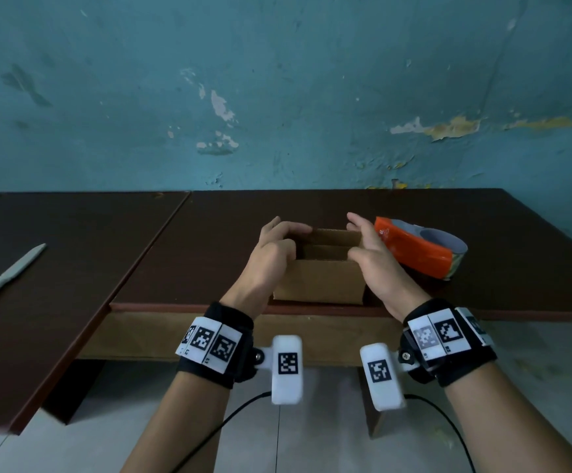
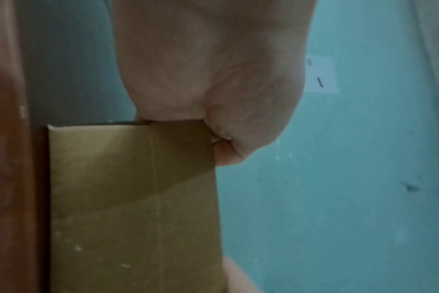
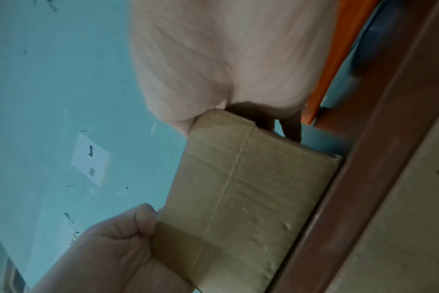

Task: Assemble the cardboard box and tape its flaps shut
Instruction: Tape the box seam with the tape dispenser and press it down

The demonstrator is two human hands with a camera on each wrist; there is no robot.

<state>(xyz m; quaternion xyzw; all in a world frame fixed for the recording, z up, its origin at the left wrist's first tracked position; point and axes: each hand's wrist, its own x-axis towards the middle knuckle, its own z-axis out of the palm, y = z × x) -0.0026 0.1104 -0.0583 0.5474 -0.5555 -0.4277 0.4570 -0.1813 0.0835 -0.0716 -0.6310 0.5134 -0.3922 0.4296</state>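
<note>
While both hands grip it, the scene reads left to right like this:
Grey blade: lies flat on the dark table, well to the left of the grip, its near end cut off by the frame edge; too blurred to say what tool it is
Left hand: curled round the left end of the cardboard box, thumb on the near wall, fingers hooked over the top edge; the fingertips are hidden inside the opening
Cardboard box: held between the two hands at the table's near edge, standing on the table, top open, flaps partly folded inward; the bottom cannot be seen
Right hand: grasping the right end of the box, thumb on the near side, fingers reaching past the far rim; the wrist view is motion-blurred
Orange tape dispenser: just right of the grip, behind the right hand, which covers its left part; the roll is hard to make out
</note>
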